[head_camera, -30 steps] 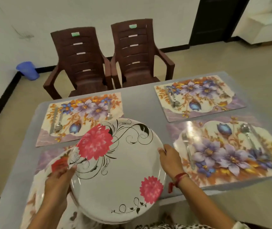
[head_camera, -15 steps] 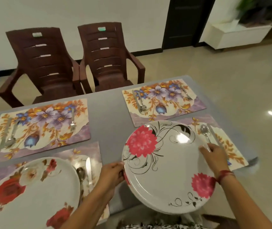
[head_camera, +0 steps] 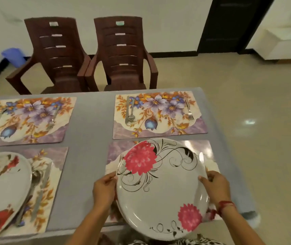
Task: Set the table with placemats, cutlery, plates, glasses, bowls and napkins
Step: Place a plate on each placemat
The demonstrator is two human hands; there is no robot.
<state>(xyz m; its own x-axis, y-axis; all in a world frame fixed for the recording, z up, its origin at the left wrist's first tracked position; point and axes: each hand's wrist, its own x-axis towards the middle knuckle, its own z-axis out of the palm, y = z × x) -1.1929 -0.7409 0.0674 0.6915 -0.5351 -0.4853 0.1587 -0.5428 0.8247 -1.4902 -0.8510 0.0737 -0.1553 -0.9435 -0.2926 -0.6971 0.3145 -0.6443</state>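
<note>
I hold a stack of white plates (head_camera: 162,193) with pink flowers and black scrolls over the near right placemat (head_camera: 116,149). My left hand (head_camera: 104,190) grips the stack's left rim. My right hand (head_camera: 215,186) grips its right rim. A white plate with red flowers (head_camera: 1,188) lies on the near left placemat (head_camera: 53,175), with a spoon and knife (head_camera: 35,188) beside it. The far left placemat (head_camera: 26,119) and the far right placemat (head_camera: 158,114) each carry cutlery. The near right mat's cutlery is hidden under the stack.
The grey table (head_camera: 88,138) ends just right of the right-hand mats. Two brown plastic chairs (head_camera: 88,57) stand at its far side. A blue bin (head_camera: 14,56) sits by the wall at the left. A dark door (head_camera: 233,23) is at the back right.
The plate stack has moved right, from above the near left mat to over the near right mat. One red-flowered plate now lies on the near left mat. My view has turned right.
</note>
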